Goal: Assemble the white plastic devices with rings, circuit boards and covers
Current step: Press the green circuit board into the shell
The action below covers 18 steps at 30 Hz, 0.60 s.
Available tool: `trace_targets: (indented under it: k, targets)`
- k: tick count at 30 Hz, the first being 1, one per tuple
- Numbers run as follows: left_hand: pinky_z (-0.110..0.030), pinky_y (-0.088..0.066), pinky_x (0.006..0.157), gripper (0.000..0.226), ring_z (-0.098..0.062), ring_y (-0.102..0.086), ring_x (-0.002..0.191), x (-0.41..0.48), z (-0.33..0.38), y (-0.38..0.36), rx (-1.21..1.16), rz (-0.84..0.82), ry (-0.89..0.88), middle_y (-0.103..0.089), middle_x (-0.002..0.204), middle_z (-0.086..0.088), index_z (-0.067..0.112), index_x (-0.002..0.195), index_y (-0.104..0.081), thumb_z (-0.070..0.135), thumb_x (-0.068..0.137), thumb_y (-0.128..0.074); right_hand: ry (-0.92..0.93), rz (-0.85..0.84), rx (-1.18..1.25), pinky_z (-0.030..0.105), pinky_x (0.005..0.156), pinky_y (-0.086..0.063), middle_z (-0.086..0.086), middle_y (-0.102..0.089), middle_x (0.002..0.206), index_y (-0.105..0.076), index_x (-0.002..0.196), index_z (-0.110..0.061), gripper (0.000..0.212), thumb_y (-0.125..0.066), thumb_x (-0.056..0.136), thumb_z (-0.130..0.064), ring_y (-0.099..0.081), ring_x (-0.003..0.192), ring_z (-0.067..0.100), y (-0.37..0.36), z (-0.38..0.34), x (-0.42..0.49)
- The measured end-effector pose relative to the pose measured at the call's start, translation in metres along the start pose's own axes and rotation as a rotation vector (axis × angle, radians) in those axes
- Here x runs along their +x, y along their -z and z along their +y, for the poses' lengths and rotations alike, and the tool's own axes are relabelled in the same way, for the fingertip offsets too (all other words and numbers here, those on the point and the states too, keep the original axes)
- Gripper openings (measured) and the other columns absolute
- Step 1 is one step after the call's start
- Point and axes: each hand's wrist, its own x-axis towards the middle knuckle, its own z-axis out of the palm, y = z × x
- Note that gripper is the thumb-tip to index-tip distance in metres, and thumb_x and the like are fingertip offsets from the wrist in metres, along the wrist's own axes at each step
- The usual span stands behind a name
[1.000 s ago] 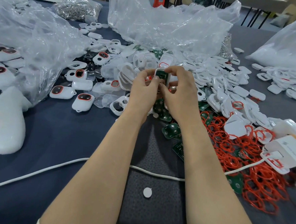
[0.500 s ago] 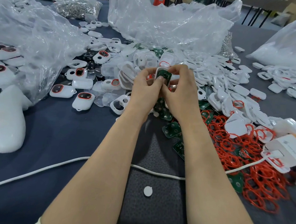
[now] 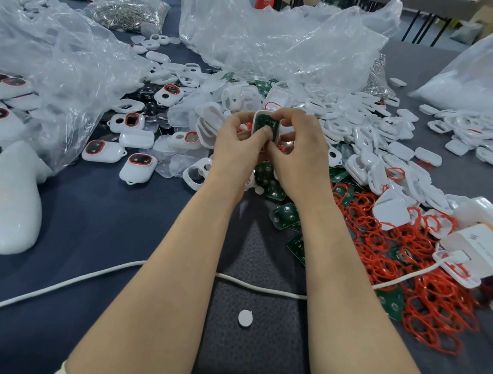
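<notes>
- Crumpled clear plastic bag (image 3: pixel 50 56): far left of the dark blue counter (image 3: pixel 90 234), draped over some white parts.
- White rounded oblong piece (image 3: pixel 11 199): lies on the counter just below that bag; material cannot be told.
- Finished white devices with red-ringed dark windows (image 3: pixel 138 167): several lie loose between the bag and the hands.
- White cable (image 3: pixel 57 284): runs from the left edge across the counter, passes beneath both forearms, and rises to the far right.
- Left hand (image 3: pixel 236 145): fingers curled round the left side of the shell, thumb pressing on the board.
- White plastic shell (image 3: pixel 257 123) with a green circuit board (image 3: pixel 267 124) seated in it: held between both hands, tilted, above the parts at the counter's centre.
- Right hand (image 3: pixel 300 155): fingers curled over the shell's top and right side, gripping it.
- Grey textured mat (image 3: pixel 251 356): between the forearms, bearing a small white round disc (image 3: pixel 245 318).
- Loose green circuit boards (image 3: pixel 284 215): just below the hands, at the mat's right edge.
- Pile of white plastic covers (image 3: pixel 373 154): right of the hands.
- Heap of red rings (image 3: pixel 408 271): near right, with a few boards mixed in.
- White box (image 3: pixel 480 247): far right, beside the rings, with the cable reaching it.
</notes>
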Motion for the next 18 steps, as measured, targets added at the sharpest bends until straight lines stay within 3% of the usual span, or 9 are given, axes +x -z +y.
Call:
trace_targets:
  k: [18]
  targets:
    - [-0.035,-0.058,0.081,0.021,-0.02,-0.068,0.082,-0.0006,0.0022,-0.0007,0.004,0.002,0.004,-0.069,0.088,-0.008,0.019,0.102,-0.057,0.001,0.09,-0.058,0.029,0.015,0.039,0.042,0.082,-0.052,0.008,-0.053,0.11,-0.059,0.115,-0.016,0.035,-0.067,0.082,-0.01,-0.06,0.093,0.024,-0.0007,0.0004,-0.0003]
